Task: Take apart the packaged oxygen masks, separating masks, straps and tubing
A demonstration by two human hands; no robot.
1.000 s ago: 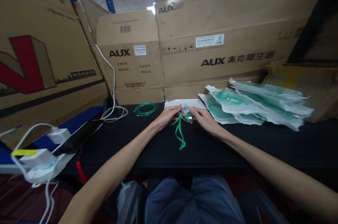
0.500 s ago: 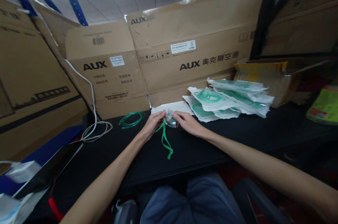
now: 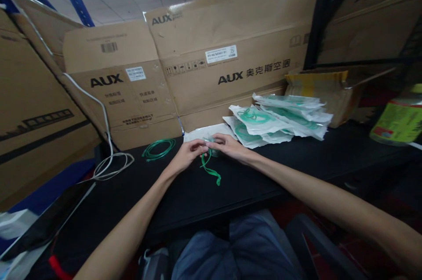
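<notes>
Your left hand point(image 3: 190, 153) and right hand point(image 3: 232, 148) meet, fingertips pinched on the clear piece point(image 3: 214, 152), over the black tabletop point(image 3: 244, 183), near the white sheet point(image 3: 194, 134). Piece's long axis: can't tell, fingers cover it. Green strap point(image 3: 210, 169) trails from it toward you, angling right.

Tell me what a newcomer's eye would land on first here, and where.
Probably the tall brown cardboard panels with black AUX lettering, standing along the back of the black table. Next, at the centre, the bare left hand and right hand meet at a small clear plastic piece, a thin green strap dangling below. Right of them lie piled white packets with green contents.
</notes>
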